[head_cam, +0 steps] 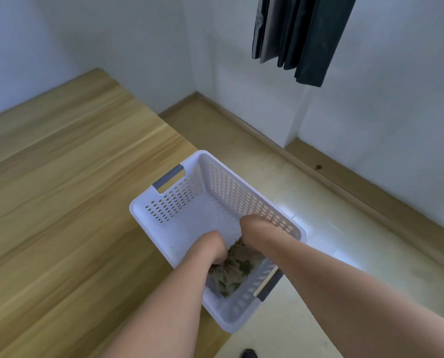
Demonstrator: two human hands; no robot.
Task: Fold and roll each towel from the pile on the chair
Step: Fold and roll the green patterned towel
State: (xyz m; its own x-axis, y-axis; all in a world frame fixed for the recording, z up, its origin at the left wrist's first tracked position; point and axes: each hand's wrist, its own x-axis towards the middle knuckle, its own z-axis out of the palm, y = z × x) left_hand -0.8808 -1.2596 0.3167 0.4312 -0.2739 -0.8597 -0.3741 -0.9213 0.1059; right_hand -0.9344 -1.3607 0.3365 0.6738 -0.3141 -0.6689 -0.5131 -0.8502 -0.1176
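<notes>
Head view. Both hands reach down into a white perforated basket [241, 200] that stands on the floor beside a wooden counter [60, 189]. The left hand [217, 250] is curled shut on the near end of a patterned towel [237, 270], which lies bundled in the basket's near corner. The right hand [249, 228] is bent down at the towel's far end; its fingers are hidden, so its grip cannot be told. No chair and no pile appear in view. A dark curtain [301, 37] hangs at the far wall.

Risks, as judged from this pose: if the hands let go unevenly, the roll may loosen and spring open. Pressing it against the perforated wall could snag the cloth. A hard push may slide the light basket along the floor.
</notes>
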